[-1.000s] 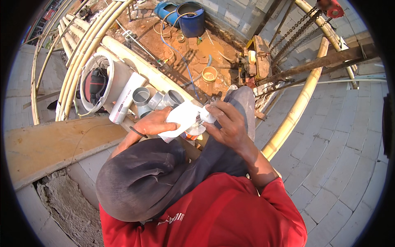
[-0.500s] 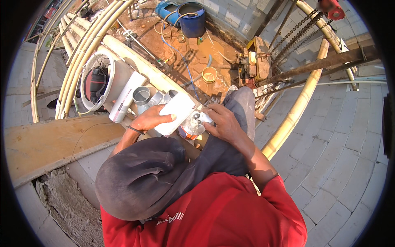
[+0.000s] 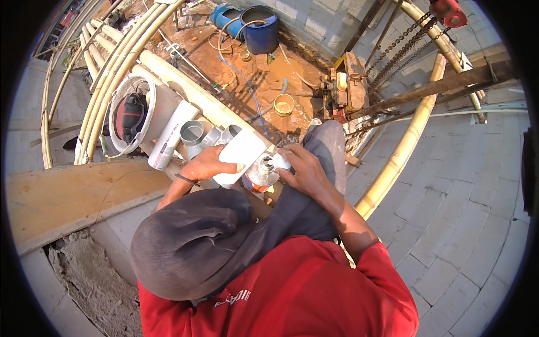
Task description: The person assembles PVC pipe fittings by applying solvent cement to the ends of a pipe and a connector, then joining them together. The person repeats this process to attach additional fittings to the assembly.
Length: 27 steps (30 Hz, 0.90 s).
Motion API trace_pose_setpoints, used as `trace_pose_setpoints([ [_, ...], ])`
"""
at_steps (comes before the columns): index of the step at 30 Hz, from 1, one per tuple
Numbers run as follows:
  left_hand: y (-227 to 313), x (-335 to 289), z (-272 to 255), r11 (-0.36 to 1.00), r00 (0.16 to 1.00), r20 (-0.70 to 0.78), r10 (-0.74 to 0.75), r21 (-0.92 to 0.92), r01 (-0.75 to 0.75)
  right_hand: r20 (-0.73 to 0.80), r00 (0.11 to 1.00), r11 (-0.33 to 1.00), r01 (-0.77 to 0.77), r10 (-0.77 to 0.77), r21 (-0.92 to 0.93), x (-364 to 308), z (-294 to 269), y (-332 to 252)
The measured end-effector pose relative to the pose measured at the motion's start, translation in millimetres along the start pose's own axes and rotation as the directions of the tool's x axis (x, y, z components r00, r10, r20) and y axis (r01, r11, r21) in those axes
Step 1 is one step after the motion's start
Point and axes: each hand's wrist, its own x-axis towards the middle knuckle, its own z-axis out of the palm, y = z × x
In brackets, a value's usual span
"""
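Note:
My left hand grips a length of white plastic pipe, its thumb lying across the pipe. Close to the pipe's right side stands a metal can with an orange-red label and an uncovered mouth. At that mouth, my right hand has its fingers closed round a small pale piece; its kind is hard to make out. Grey pipe fittings sit just beyond my left hand. Another white pipe leans beside them.
A white bucket with a black and red power tool inside stands at the left. Bamboo poles run past it. Beyond lie muddy ground and a blue barrel. Chains hang at the right above a block wall.
The white pipe in my left hand has turned, so the dark print near its right end no longer shows. My right hand stays by the can's mouth with the pale piece.

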Motion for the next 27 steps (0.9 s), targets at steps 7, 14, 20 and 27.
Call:
trace_pose_setpoints([
  [7, 29, -1, 7, 0.946, 0.995, -0.074, 0.063, 0.321, -0.036, -0.103, 0.994, 1.000, 0.025, -0.024, 0.008, -2, -25, -17],
  [14, 21, -2, 13, 0.935, 0.994, -0.105, 0.041, 0.354, -0.001, -0.245, 0.963, 0.994, 0.109, -0.109, -0.016, 9, -33, -36],
  [20, 6, 1, 4, 0.965, 0.994, -0.109, 0.020, 0.261, 0.009, -0.185, 0.976, 0.992, 0.107, -0.117, -0.063, 1, -27, -28],
  [27, 15, -5, 12, 0.948, 0.988, -0.151, 0.036, 0.317, 0.014, -0.245, 0.957, 0.988, 0.142, -0.153, -0.062, 17, -35, -39],
])
